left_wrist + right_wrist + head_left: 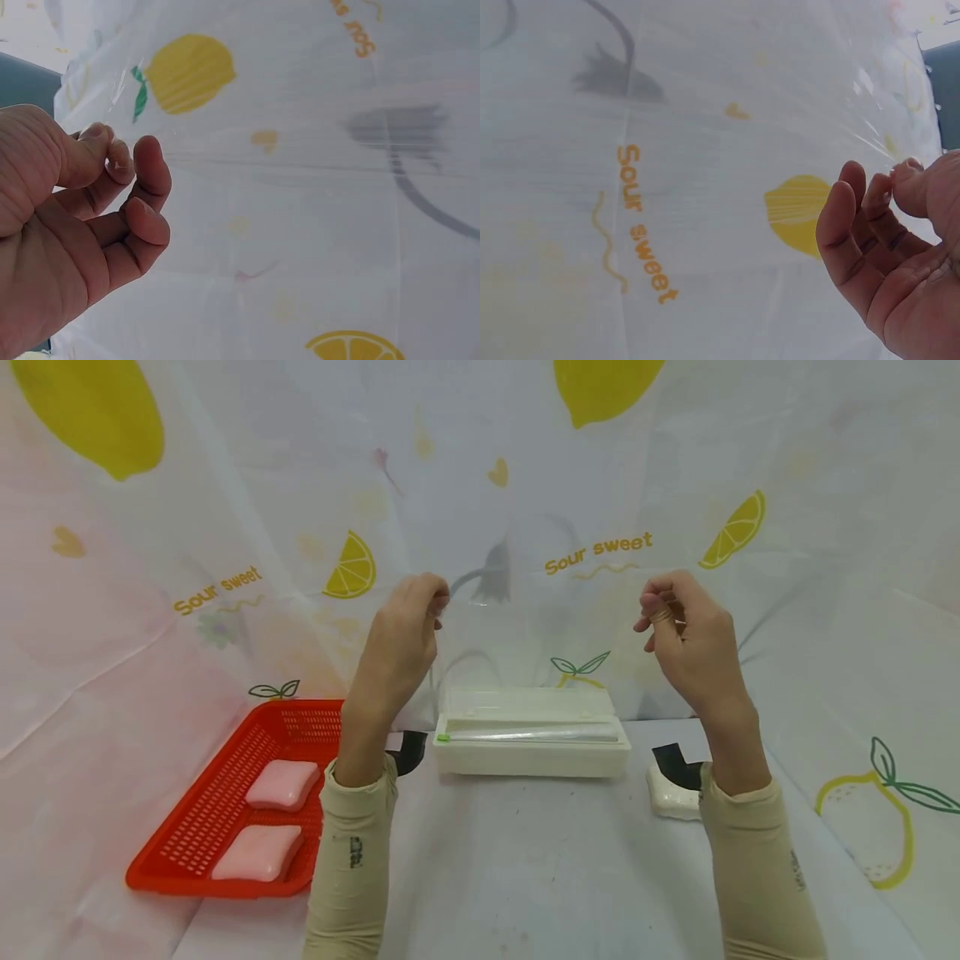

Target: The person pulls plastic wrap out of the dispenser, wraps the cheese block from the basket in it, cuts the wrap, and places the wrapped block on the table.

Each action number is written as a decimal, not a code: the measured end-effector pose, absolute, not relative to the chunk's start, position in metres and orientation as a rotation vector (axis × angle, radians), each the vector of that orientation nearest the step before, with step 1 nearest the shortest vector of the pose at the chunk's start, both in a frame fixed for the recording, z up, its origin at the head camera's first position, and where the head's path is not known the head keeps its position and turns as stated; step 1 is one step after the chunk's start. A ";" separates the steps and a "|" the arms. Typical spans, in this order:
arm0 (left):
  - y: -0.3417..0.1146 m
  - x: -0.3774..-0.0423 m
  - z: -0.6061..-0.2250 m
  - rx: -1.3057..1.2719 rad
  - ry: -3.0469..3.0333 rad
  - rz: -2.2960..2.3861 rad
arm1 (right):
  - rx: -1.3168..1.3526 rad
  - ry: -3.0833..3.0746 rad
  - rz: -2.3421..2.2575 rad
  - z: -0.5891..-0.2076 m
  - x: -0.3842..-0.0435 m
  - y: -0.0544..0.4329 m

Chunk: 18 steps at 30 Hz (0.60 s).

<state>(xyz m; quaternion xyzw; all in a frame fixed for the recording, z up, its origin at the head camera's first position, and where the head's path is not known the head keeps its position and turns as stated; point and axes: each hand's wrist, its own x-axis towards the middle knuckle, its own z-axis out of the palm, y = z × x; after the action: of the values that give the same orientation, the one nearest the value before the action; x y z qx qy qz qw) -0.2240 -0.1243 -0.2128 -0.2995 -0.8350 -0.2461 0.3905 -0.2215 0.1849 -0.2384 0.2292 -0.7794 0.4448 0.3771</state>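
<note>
A sheet of clear cling film spans the space between my raised hands, its wrinkles and glints showing best in the wrist views. My left hand pinches one edge between thumb and forefinger. Opposite it, my right hand pinches the film at thumb and fingertips, where creases fan out. Below and between the hands stands a white cling film box, lid up, with a roll inside. The film's lower edge is too transparent to make out.
A red mesh basket on the left holds a pink soap bar and another pink soap bar. Beside the right wrist lies a white soap bar, partly hidden by a black strap. A lemon-print sheet hangs behind.
</note>
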 end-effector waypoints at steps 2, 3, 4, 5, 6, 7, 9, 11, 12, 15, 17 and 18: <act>-0.123 -0.218 -0.207 -0.754 -2.104 -0.635 | 0.586 -1.964 1.131 -0.232 -0.217 0.185; -0.123 -0.215 -0.204 -0.753 -2.094 -0.637 | 0.588 -1.955 1.120 -0.229 -0.214 0.185; -0.122 -0.212 -0.202 -0.754 -2.080 -0.637 | 0.590 -1.943 1.110 -0.226 -0.212 0.185; -0.121 -0.210 -0.200 -0.754 -2.066 -0.637 | 0.594 -1.935 1.094 -0.223 -0.209 0.186; -0.120 -0.207 -0.199 -0.754 -2.049 -0.639 | 0.597 -1.929 1.076 -0.221 -0.206 0.186; -0.119 -0.204 -0.197 -0.758 -2.027 -0.642 | 0.595 -1.924 1.063 -0.219 -0.204 0.187; -0.118 -0.200 -0.195 -0.768 -1.982 -0.639 | 0.606 -1.918 1.030 -0.216 -0.198 0.190; -0.118 -0.196 -0.194 -0.782 -1.944 -0.628 | 0.625 -1.916 1.001 -0.214 -0.193 0.193; -0.118 -0.195 -0.194 -0.790 -1.927 -0.621 | 0.640 -1.918 0.991 -0.213 -0.191 0.194; -0.119 -0.190 -0.197 -0.816 -1.897 -0.599 | 0.689 -1.945 0.954 -0.214 -0.184 0.200; -0.120 -0.186 -0.201 -0.833 -1.890 -0.591 | 0.719 -1.973 0.937 -0.216 -0.181 0.203; -0.120 -0.183 -0.203 -0.842 -1.888 -0.593 | 0.740 -1.991 0.914 -0.218 -0.179 0.205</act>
<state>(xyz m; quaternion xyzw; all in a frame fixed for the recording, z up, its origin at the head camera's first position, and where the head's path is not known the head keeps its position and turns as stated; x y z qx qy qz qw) -0.1831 -0.1199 -0.2034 -0.3442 -0.7724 -0.2427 0.4754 -0.1794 0.2051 -0.2176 0.2929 -0.7881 0.3618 0.4028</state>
